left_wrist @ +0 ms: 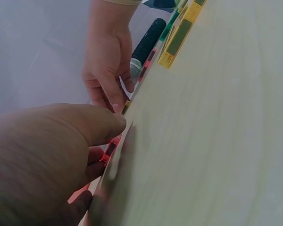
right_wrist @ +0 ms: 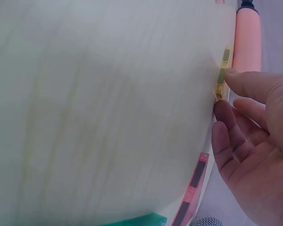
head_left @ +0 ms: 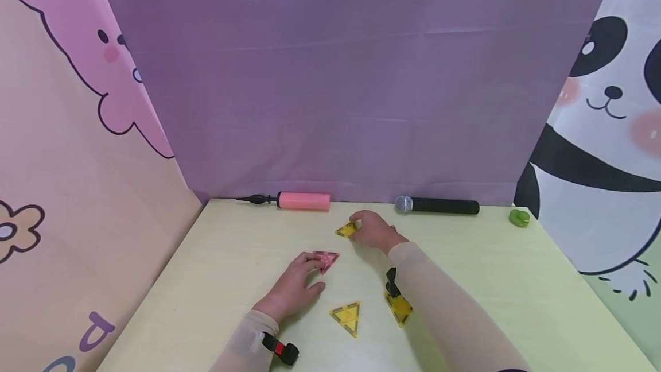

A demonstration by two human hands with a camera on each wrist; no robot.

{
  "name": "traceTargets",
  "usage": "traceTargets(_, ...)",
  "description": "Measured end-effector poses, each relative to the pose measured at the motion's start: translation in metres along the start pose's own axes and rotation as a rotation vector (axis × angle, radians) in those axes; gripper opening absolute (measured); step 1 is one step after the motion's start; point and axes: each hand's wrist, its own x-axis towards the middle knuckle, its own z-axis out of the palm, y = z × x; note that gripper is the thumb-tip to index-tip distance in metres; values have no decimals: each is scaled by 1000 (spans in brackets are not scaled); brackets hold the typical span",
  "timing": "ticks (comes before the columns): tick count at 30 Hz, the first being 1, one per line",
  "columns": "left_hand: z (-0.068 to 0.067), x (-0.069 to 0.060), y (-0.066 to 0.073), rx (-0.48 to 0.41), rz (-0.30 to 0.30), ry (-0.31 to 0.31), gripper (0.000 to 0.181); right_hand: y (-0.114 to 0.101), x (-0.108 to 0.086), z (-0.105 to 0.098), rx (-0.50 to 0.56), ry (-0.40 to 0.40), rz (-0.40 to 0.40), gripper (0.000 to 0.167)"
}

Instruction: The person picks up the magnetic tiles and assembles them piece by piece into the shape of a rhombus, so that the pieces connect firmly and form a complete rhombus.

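My right hand (head_left: 376, 229) pinches a yellow triangular magnetic tile (head_left: 345, 230) between thumb and fingers near the table's back edge. In the right wrist view, the thumb lies on that yellow tile's edge and a fingertip meets its corner. My left hand (head_left: 295, 287) rests its fingertips on a pink triangular magnetic tile (head_left: 328, 259), the thumb lying apart from it. Closer to me, a second yellow triangular tile (head_left: 348, 318) lies flat on the table. A third yellow tile (head_left: 398, 307) is partly covered by my right forearm.
Along the back of the table (head_left: 206, 280) lie a pink hand pump (head_left: 303, 201), a black microphone (head_left: 445, 206) and a small green object (head_left: 518, 217). Another pink tile (right_wrist: 191, 188) and a green piece (right_wrist: 137, 220) appear in the right wrist view. A purple curtain (head_left: 356, 85) hangs behind.
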Motion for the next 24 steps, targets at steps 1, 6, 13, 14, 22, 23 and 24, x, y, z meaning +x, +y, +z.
traceTargets(1,0,0,0,-1,0,0,45,0,0,0,4,3,-16,52)
traceTargets(6,0,1,0,-1,-7,-8,45,-1,-4,0,38,9,-64,52)
traceTargets(13,0,1,1,-1,-4,-9,46,-1,-4,-1,47,38,-46,54)
traceTargets(14,0,1,1,-1,-5,-9,46,-2,-5,-2,49,41,-46,54)
traceTargets(22,-1,1,3,15,-6,-5,47,0,-4,-2,70,49,-20,58)
traceTargets(23,-1,1,3,18,-6,-3,46,0,-4,-2,79,48,-12,59)
traceTargets(24,-1,1,3,21,-4,0,46,1,-4,-2,87,48,-5,61)
